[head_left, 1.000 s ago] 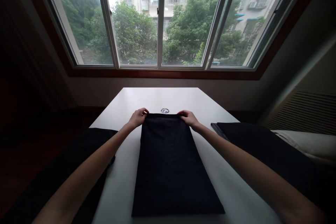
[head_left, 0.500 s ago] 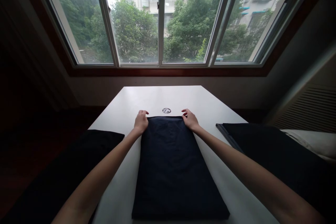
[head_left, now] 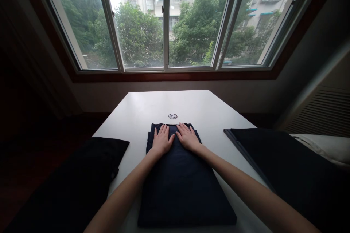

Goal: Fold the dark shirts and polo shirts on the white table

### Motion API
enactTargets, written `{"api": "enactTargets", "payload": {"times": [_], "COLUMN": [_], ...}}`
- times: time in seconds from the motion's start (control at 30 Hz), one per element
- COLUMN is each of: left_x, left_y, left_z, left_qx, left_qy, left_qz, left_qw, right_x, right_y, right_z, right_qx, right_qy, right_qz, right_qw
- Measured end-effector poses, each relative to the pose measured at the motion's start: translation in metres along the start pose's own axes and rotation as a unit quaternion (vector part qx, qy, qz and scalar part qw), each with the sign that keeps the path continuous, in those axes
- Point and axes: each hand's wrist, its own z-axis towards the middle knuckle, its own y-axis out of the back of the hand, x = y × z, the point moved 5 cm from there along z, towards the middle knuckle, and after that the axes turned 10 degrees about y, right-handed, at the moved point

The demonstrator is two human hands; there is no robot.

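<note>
A dark navy folded garment (head_left: 186, 189) lies lengthwise on the white table, its far end showing stacked, slightly uneven layers. My left hand (head_left: 162, 139) rests flat on the far left part of the cloth, fingers stretched toward the window. Beside it, my right hand (head_left: 188, 136) lies flat on the far right part, palm down with its fingers spread. The two thumbs come close to each other over the middle of the fabric. Neither hand grips anything. Which kind of garment it is cannot be made out.
Just beyond the cloth, a round dark-and-white mark (head_left: 172, 116) sits on the white table (head_left: 153, 105). Black cloth (head_left: 73, 174) hangs over the left edge. More dark folded cloth (head_left: 287, 164) lies at the right, with white fabric (head_left: 319, 147) behind it. A window (head_left: 166, 43) stands beyond.
Both hands have let go of the garment's far corners, moved inward and nearer, and now press flat on it. The far end now shows uneven layers.
</note>
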Motion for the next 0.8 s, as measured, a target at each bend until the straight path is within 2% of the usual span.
{"api": "enactTargets", "payload": {"times": [0.2,0.37,0.47,0.57,0.7,0.8], "left_x": [0.014,0.026,0.042,0.066,0.092,0.099], "left_y": [0.004,0.004,0.011,0.023,0.035,0.036], "left_z": [0.004,0.004,0.006,0.006,0.005,0.005], "left_qx": [-0.024,-0.050,-0.080,-0.110,-0.123,-0.131], "left_qy": [0.044,0.107,0.162,0.220,0.255,0.254], "left_qz": [-0.006,-0.015,-0.026,-0.056,-0.152,-0.204], "left_qw": [0.999,0.993,0.983,0.968,0.947,0.936], "right_x": [-0.015,-0.034,-0.046,-0.058,-0.083,-0.095], "right_y": [0.001,-0.003,-0.004,0.001,0.010,0.011], "right_z": [0.004,0.004,0.004,0.005,-0.002,-0.008], "right_qx": [-0.028,-0.079,-0.122,-0.164,-0.230,-0.258], "right_qy": [-0.045,-0.109,-0.137,-0.136,-0.169,-0.168], "right_qz": [0.024,0.034,0.041,0.059,0.140,0.235], "right_qw": [0.998,0.990,0.982,0.975,0.948,0.922]}}
